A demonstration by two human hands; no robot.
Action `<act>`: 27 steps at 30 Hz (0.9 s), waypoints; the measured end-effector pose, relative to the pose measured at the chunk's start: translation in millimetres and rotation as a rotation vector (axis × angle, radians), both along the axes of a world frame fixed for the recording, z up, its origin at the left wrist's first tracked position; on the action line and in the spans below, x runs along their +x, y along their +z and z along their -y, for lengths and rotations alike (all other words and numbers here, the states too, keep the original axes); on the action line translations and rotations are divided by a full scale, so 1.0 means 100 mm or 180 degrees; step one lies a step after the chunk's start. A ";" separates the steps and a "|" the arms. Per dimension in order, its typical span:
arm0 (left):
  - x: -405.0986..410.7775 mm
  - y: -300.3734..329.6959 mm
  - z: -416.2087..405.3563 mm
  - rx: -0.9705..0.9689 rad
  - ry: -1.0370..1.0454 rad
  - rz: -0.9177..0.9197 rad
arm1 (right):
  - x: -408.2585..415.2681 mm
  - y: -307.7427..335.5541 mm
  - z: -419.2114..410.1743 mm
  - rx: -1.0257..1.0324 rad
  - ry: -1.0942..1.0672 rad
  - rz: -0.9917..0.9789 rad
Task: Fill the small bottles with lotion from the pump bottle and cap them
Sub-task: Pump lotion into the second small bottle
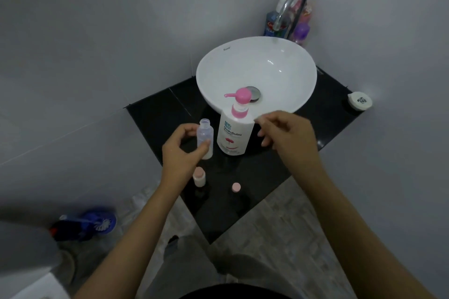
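The left hand pinches an uncapped clear small plastic bottle upright, just left of the white pump bottle with the pink head. The right hand hovers beside the pump, fingers loosely curled, holding nothing I can make out. Best to bring the bottle's mouth right under the nozzle before pressing slowly, keeping it level.

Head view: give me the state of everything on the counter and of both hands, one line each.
Small open bottle: uncapped, upright, held in left hand.
Pump bottle: upright on counter, pump head on, nozzle pointing left.
Small capped bottle: upright, pink cap on.
Loose pink cap: lying on counter.
Right hand: empty, beside pump bottle.
Sink: empty.
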State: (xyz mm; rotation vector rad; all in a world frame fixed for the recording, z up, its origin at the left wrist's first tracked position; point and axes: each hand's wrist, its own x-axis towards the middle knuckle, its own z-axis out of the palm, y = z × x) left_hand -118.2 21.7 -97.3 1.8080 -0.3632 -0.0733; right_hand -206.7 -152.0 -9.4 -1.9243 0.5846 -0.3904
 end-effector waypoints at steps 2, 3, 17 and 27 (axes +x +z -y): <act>0.10 0.07 0.00 0.0014 -0.0013 0.0036 | 0.27 0.09 0.07 -0.0187 -0.0186 0.0315; 0.16 0.08 0.01 0.0029 -0.0038 0.0024 | 0.41 0.12 0.09 -0.0265 -0.0274 0.0422; 0.78 0.24 0.14 0.0265 -0.0795 0.0153 | 1.31 -0.17 0.04 0.0723 -0.0107 -0.0137; 0.92 0.32 0.18 0.0251 -0.1302 0.0437 | 1.30 -0.21 0.02 0.0685 -0.0312 -0.0143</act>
